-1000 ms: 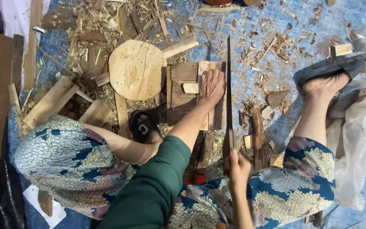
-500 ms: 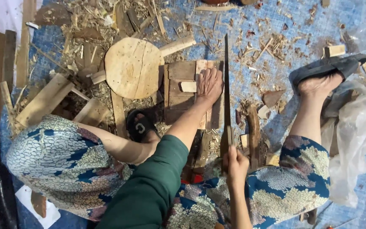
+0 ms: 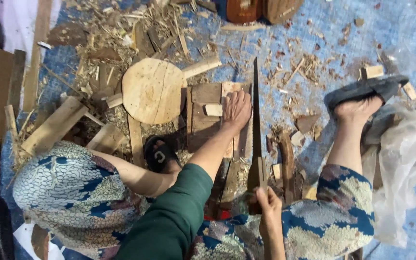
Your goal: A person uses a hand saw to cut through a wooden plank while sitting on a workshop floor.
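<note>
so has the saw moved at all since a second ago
Yes, slightly. The saw has slid toward the person: its tip has drawn back nearer the far edge of the plank that the left hand pins.

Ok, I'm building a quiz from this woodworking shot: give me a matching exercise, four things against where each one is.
Things:
1. left hand
2. right hand
3. round wooden disc
4. handsaw

Places:
A. gripping the saw handle
B. pressed flat on the plank
C. blade running along the plank's right edge
D. lying left of the plank

Pairs: 1-B, 2-A, 3-D, 4-C
</note>
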